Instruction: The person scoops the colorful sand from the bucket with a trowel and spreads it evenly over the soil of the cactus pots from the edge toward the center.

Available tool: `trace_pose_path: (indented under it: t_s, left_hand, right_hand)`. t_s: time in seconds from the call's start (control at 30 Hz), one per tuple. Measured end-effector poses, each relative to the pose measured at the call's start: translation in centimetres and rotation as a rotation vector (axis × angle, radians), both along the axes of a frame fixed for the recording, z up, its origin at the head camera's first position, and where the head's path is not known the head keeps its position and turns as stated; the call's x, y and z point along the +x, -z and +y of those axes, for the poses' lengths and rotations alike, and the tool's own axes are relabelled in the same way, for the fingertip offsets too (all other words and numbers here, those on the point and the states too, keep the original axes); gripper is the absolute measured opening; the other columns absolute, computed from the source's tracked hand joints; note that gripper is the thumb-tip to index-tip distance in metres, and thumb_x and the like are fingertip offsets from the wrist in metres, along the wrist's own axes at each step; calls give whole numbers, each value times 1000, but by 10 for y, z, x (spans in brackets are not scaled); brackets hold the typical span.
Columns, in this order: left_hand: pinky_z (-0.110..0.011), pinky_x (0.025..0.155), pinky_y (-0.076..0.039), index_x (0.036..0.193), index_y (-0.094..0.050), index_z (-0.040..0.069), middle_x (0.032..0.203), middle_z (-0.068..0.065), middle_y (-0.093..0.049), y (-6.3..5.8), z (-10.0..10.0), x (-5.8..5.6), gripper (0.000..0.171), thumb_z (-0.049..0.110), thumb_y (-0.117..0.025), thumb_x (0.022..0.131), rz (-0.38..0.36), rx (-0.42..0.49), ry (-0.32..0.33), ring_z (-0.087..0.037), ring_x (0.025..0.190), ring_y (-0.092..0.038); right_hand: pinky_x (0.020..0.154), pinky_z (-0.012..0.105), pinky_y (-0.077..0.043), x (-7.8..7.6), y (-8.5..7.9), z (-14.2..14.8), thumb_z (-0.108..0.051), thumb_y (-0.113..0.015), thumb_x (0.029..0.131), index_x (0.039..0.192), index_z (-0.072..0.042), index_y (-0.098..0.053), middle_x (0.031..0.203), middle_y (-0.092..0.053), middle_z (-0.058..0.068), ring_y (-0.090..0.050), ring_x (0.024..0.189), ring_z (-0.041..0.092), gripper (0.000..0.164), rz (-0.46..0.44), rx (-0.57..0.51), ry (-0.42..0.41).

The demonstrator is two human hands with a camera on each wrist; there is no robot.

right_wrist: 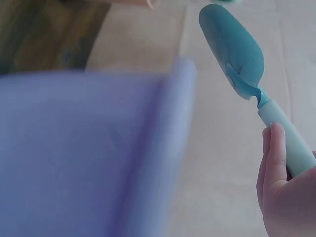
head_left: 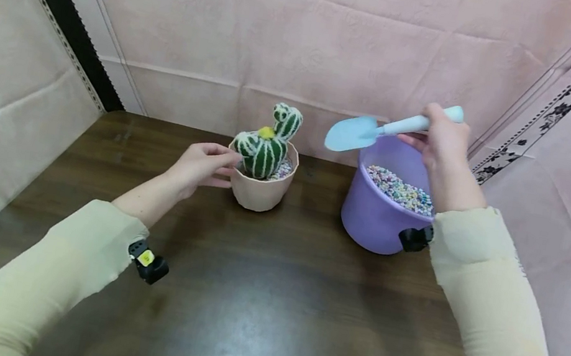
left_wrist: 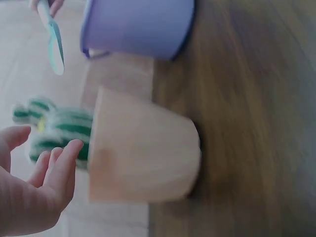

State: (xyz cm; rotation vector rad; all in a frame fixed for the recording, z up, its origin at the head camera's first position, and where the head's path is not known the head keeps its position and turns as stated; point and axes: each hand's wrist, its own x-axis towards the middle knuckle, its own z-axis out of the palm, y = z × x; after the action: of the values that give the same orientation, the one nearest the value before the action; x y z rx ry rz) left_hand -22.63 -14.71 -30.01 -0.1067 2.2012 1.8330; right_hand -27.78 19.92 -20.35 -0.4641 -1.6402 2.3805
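Observation:
A light-blue hand trowel (head_left: 352, 132) is held by its handle in my right hand (head_left: 444, 138), above the back rim of a purple bucket (head_left: 369, 217). No beads show on its blade. Multicoloured beads (head_left: 399, 191) lie inside the bucket. To the left stands a beige plant pot (head_left: 259, 194) with a green-and-white crocheted cactus (head_left: 266, 159) bearing a yellow flower; some beads show around its base. My left hand (head_left: 208, 165) is at the left side of the pot and cactus. In the left wrist view its thumb and fingers (left_wrist: 66, 165) are spread apart, gripping nothing.
Both containers stand near the back edge of a dark wooden table (head_left: 254, 299). Pale pink cloth (head_left: 264, 36) hangs behind, with more cloth at the left and right sides.

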Motion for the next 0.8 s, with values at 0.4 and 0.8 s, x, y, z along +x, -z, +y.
trace_pose_path:
  t_s: [0.4,0.8]
  left_hand:
    - [-35,87,-57,127,-55,4,123,-14,-60,-14,94,-10,38,25,-56,94,20,61,261,-22,103,-63]
    - [-29,75,-60,138,-44,8,131,-13,-56,-7,177,-53,56,18,-67,87,26,249,39,-27,108,-62]
  right_hand:
    - [59,39,-60,14,-6,96,2,-61,83,86,-7,-47,80,-48,8,-63,60,27,17,13,-194,122]
    - [52,22,-57,22,33,117,-3,-58,82,83,-6,-51,70,-55,-2,-65,49,9,8,-23,385,211]
